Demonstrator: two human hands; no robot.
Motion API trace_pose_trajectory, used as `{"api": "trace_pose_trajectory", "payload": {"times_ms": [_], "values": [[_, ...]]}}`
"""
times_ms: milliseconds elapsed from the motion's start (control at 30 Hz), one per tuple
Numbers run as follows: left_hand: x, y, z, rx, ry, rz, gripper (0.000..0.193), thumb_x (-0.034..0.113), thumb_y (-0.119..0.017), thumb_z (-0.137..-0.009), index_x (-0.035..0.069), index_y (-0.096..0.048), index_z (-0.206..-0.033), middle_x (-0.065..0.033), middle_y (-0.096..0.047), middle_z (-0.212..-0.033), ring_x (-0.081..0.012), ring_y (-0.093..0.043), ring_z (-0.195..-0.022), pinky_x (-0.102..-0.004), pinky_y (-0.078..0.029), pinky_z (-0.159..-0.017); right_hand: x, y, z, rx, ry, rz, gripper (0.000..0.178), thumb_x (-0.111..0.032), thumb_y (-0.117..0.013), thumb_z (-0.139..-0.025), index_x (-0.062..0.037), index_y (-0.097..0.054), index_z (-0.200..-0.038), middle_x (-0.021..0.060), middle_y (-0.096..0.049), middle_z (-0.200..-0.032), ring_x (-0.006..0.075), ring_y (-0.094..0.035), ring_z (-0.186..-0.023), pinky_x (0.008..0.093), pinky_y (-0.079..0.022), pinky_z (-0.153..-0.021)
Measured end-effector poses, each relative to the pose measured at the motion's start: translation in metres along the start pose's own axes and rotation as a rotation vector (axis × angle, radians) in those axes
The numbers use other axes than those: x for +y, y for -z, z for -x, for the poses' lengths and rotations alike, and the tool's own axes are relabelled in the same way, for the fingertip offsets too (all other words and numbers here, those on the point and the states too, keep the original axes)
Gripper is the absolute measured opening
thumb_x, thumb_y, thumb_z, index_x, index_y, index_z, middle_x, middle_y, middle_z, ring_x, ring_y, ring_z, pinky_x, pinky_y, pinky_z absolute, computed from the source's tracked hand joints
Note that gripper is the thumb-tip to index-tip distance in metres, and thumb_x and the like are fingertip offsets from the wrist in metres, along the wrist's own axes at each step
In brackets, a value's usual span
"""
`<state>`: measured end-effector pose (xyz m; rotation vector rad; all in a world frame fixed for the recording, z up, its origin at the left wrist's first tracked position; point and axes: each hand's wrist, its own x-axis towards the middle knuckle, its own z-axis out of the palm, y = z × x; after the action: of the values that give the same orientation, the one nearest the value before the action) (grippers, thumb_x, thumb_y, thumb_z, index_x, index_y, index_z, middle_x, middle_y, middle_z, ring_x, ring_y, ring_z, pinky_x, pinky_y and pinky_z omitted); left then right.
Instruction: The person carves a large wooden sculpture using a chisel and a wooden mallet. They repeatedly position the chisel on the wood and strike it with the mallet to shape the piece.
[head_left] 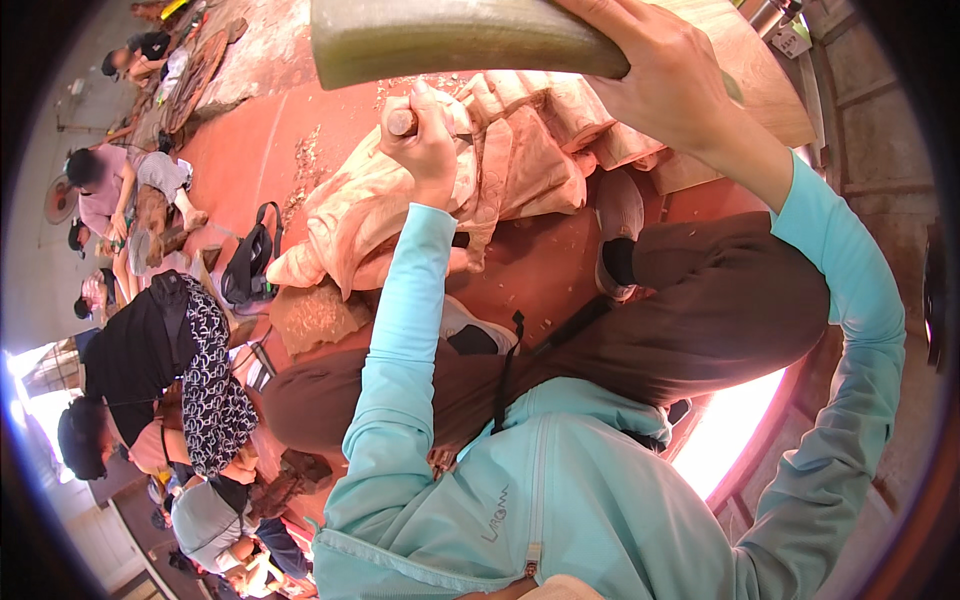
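Note:
My left hand [428,150] is wrapped round a chisel [402,122]; only the round butt of its wooden handle shows, and the blade is hidden. That fist is over a large pale-orange wood carving [530,165] with draped, folded shapes, lying on the red floor. Raised at the top of the view, my right hand [670,75] grips a thick greenish-brown wooden mallet [450,42]. The mallet's head points left, above and apart from the chisel's butt, and is partly cut off by the upper edge.
My legs in brown trousers [720,290] are bent beside the carving. A wooden board [765,90] is at the upper right. Wood shavings [305,170] and a black backpack [250,258] lie to the left. Several people sit along the left side, one in black [140,335] close by.

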<state>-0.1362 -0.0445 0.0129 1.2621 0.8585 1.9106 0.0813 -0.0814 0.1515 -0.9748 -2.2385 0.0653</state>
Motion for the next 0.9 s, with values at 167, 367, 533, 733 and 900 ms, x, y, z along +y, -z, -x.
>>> {"api": "trace_pose_trajectory", "payload": {"times_ms": [167, 367, 533, 733, 900], "values": [[-0.028, -0.001, 0.002, 0.033, -0.112, -0.151, 0.023, -0.002, -0.055, -0.088, 0.006, -0.044, -0.069, 0.0017, -0.051, -0.058, -0.0038, -0.043, -0.049, -0.022, -0.035, -0.044, 0.022, -0.013, 0.001, -0.11, 0.122, 0.315, 0.076, -0.006, -0.061, -0.075, -0.0276, -0.035, -0.143, 0.009, -0.058, -0.093, 0.0223, -0.056, -0.068, 0.0296, -0.051, -0.055], [-0.039, 0.003, -0.003, -0.065, -0.172, -0.268, 0.027, 0.003, -0.055, -0.091, 0.007, -0.042, -0.068, -0.0001, -0.046, -0.054, -0.0059, -0.041, -0.044, -0.0232, -0.033, -0.039, 0.009, -0.008, -0.007, 0.013, -0.081, 0.084, 0.074, 0.001, -0.052, -0.078, -0.0292, -0.034, -0.144, 0.0081, -0.057, -0.096, 0.0173, -0.052, -0.071, 0.0265, -0.047, -0.061], [-0.033, 0.002, -0.007, -0.186, -0.254, -0.392, 0.023, 0.002, -0.055, -0.09, 0.006, -0.045, -0.07, 0.0005, -0.047, -0.054, -0.0058, -0.042, -0.044, -0.024, -0.034, -0.04, 0.018, -0.015, -0.006, -0.282, 0.087, 0.492, 0.075, -0.002, -0.053, -0.079, -0.029, -0.031, -0.145, 0.0089, -0.057, -0.102, 0.0218, -0.058, -0.08, 0.0352, -0.047, -0.068], [-0.002, -0.004, 0.021, -0.048, -0.148, -0.115, 0.031, 0.005, -0.052, -0.093, 0.009, -0.036, -0.067, 0.0011, -0.041, -0.051, -0.0058, -0.039, -0.043, -0.0238, -0.032, -0.037, 0.005, 0.003, 0.001, -0.095, -0.074, 0.175, 0.072, -0.008, -0.054, -0.08, -0.03, -0.032, -0.144, 0.0105, -0.057, -0.104, 0.0276, -0.06, -0.081, 0.0376, -0.049, -0.07], [0.005, -0.003, 0.004, 0.02, 0.004, -0.097, 0.031, 0.007, -0.052, -0.094, 0.009, -0.035, -0.068, -0.0013, -0.041, -0.051, -0.0077, -0.037, -0.041, -0.0244, -0.032, -0.037, 0.016, -0.002, 0.004, -0.103, -0.063, 0.083, 0.076, -0.006, -0.059, -0.078, -0.0266, -0.03, -0.145, 0.0129, -0.056, -0.101, 0.0258, -0.061, -0.079, 0.0366, -0.052, -0.067]]}}
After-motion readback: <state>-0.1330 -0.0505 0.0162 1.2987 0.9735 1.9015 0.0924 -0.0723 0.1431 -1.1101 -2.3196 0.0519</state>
